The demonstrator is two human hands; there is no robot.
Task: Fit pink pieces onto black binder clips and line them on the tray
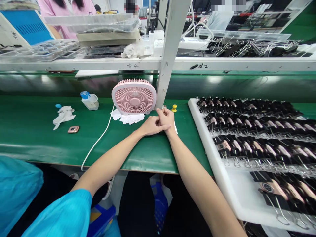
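My left hand (152,126) and my right hand (168,119) meet over the green mat, just right of a pink fan (135,100). The left fingers reach across to the right wrist, and the thumb lies against it. The right hand is curled, its fingertips near the foot of the white post. Whether anything small is inside either hand is hidden. A yellow knob-shaped item (174,108) stands just beyond the right hand. White paper slips (132,118) lie under the fan.
A white tray (209,144) of clipped watch cases fills the right. On the left lie a pink watch case (73,129), a crumpled tissue (64,116) and a small bottle (91,101). A white cable (98,138) crosses the mat. A metal post (170,49) rises ahead.
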